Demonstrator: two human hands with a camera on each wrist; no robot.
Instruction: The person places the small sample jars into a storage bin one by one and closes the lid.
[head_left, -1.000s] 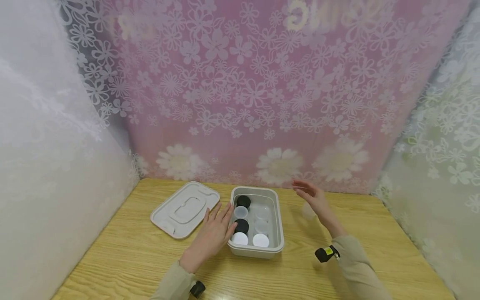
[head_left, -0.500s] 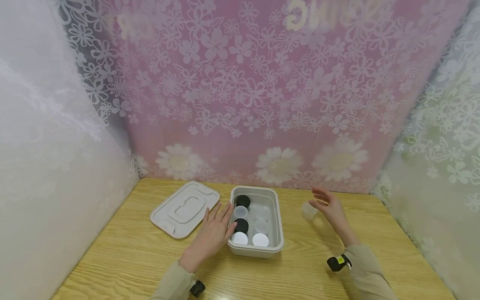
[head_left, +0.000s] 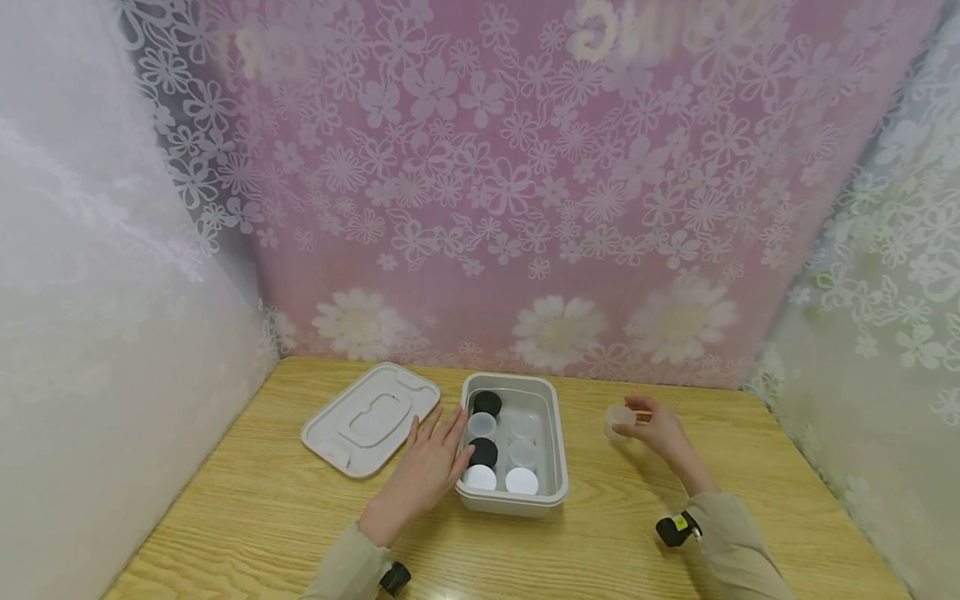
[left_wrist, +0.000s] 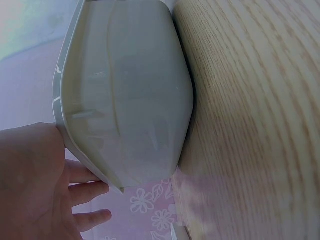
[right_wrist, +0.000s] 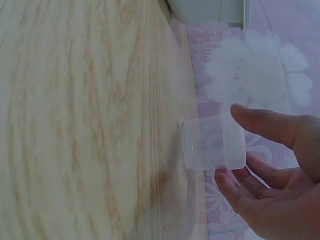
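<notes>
Upright on the wooden table, right of the box, stands a small clear plastic jar [head_left: 617,417] with a ribbed, see-through lid. My right hand [head_left: 660,429] holds it at the lid, thumb on one side and fingers on the other, as the right wrist view of the jar [right_wrist: 205,144] shows. My left hand [head_left: 427,462] rests on the left rim of a pale grey plastic box [head_left: 560,442], its fingers extended. Inside the box are two rows of jars: black-capped ones [head_left: 487,404], white-capped ones [head_left: 521,481] and clear ones [head_left: 523,454].
The box's lid [head_left: 371,425] lies flat on the table [head_left: 247,500], left of the box and close to my left fingertips. A pink flowered curtain [head_left: 487,208] hangs behind the table, and pale sheets [head_left: 112,333] hang at both sides.
My right hand has moved rightward from above the jar, then come down and taken hold of the jar's top. The left hand and the box have stayed in place.
</notes>
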